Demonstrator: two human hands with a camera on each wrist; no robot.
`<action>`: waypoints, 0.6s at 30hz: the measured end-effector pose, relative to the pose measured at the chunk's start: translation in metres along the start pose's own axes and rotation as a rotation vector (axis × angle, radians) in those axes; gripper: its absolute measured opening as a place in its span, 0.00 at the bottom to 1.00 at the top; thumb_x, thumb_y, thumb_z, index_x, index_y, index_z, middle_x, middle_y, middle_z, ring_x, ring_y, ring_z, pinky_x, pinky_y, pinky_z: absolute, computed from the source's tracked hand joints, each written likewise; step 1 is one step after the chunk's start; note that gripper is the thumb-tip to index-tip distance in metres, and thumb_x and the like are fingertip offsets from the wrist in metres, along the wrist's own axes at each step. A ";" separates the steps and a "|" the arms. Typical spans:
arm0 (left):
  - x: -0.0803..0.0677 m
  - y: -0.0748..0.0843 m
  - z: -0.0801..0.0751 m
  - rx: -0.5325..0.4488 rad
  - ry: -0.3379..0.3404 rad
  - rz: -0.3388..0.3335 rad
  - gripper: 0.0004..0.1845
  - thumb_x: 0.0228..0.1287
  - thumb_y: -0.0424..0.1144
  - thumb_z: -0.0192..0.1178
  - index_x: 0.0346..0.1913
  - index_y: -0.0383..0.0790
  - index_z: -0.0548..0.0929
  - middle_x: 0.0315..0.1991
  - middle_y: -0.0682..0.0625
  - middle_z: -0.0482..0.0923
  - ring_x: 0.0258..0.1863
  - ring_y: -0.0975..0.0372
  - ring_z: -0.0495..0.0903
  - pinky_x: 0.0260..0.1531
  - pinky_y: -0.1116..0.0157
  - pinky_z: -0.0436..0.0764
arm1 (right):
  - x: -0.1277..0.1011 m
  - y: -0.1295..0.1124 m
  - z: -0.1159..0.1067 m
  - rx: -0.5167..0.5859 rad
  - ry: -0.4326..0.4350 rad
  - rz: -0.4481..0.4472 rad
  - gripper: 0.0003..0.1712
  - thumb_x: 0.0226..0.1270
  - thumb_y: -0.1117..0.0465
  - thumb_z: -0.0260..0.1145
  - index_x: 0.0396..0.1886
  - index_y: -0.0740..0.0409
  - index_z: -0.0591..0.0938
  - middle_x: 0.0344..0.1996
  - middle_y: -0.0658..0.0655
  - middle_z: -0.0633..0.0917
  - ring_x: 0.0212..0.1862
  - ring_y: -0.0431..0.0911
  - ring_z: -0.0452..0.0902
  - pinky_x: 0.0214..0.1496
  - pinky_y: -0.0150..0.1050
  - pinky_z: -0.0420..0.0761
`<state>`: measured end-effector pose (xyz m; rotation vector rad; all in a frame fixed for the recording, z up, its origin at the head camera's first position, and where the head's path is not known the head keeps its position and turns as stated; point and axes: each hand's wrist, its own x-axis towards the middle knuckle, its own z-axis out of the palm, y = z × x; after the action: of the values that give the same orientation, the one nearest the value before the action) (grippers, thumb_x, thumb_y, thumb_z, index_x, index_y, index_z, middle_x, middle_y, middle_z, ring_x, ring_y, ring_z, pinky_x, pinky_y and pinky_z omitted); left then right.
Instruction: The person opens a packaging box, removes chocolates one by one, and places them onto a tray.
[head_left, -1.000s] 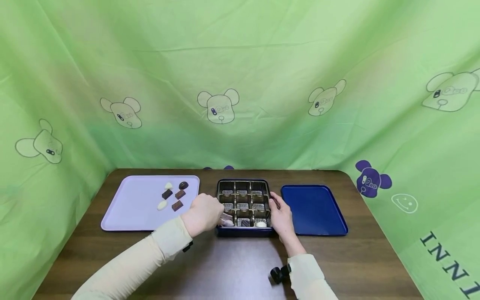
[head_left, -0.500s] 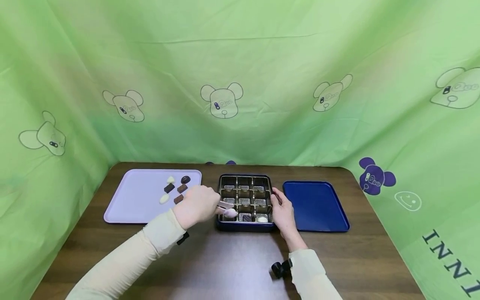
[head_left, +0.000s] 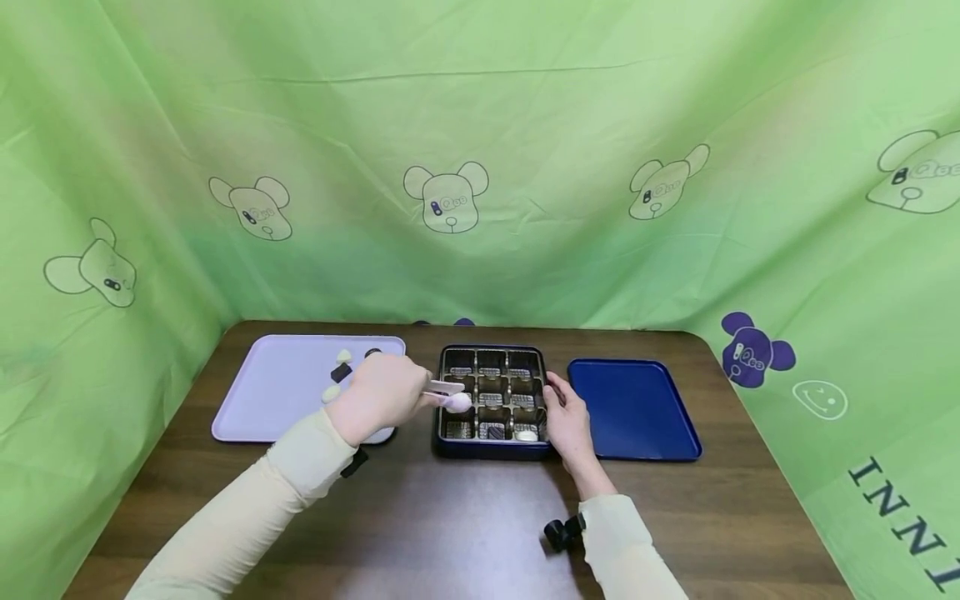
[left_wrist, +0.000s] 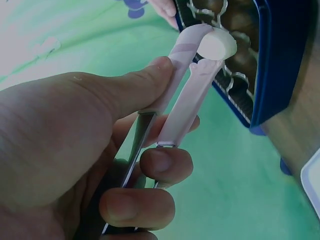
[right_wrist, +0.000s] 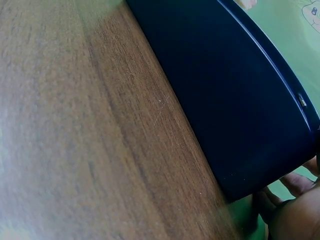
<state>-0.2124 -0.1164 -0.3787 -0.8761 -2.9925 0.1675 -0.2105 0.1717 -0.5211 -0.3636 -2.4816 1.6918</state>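
Note:
My left hand (head_left: 386, 390) grips tongs (left_wrist: 182, 107) with metal arms and pale pink tips. Pinched at their ends is a smooth white chocolate (left_wrist: 218, 44), raised over the left side of a dark blue box (head_left: 491, 451). The box has a gold-and-brown divided insert. In its front row, a dark striped chocolate (head_left: 495, 432) lies in the middle compartment and a white one (head_left: 527, 435) in the right. My right hand (head_left: 567, 425) holds the box's right side, thumb at the rim; in the right wrist view its fingers (right_wrist: 298, 184) curl against the box's end.
A lavender tray (head_left: 270, 383) stands on the left, bearing several chocolates such as a dark block (head_left: 341, 372); my left hand hides part of it. Right of the box lies a flat blue tray-like lid (head_left: 630, 408). A green printed curtain (head_left: 525, 275) hangs behind the table (head_left: 480, 533).
The tongs with the white chocolate have risen out of the front-left compartment and moved slightly back toward the lavender tray. My right hand keeps its place on the box.

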 end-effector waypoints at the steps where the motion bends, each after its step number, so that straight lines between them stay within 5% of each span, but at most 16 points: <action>1: -0.001 -0.002 -0.001 -0.005 0.005 0.000 0.21 0.67 0.63 0.61 0.26 0.50 0.79 0.18 0.55 0.72 0.17 0.57 0.73 0.16 0.52 0.76 | 0.000 0.000 0.000 -0.002 0.001 0.001 0.24 0.82 0.58 0.54 0.72 0.58 0.72 0.64 0.67 0.77 0.66 0.57 0.73 0.64 0.51 0.72; 11: -0.007 -0.021 0.000 -0.055 0.032 -0.038 0.18 0.70 0.60 0.60 0.34 0.50 0.83 0.20 0.53 0.73 0.16 0.57 0.72 0.12 0.52 0.73 | 0.000 0.002 0.001 -0.001 0.004 0.003 0.23 0.81 0.58 0.54 0.71 0.58 0.72 0.65 0.67 0.77 0.67 0.57 0.72 0.67 0.52 0.71; 18: -0.014 -0.034 0.005 -0.086 0.039 -0.070 0.20 0.70 0.61 0.59 0.28 0.49 0.79 0.19 0.54 0.72 0.17 0.58 0.73 0.17 0.53 0.75 | 0.000 0.001 0.001 0.006 0.009 -0.006 0.23 0.81 0.58 0.55 0.71 0.58 0.73 0.65 0.67 0.77 0.67 0.57 0.72 0.66 0.52 0.71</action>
<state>-0.2189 -0.1524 -0.3794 -0.7696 -3.0084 0.0194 -0.2106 0.1716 -0.5225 -0.3610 -2.4681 1.6918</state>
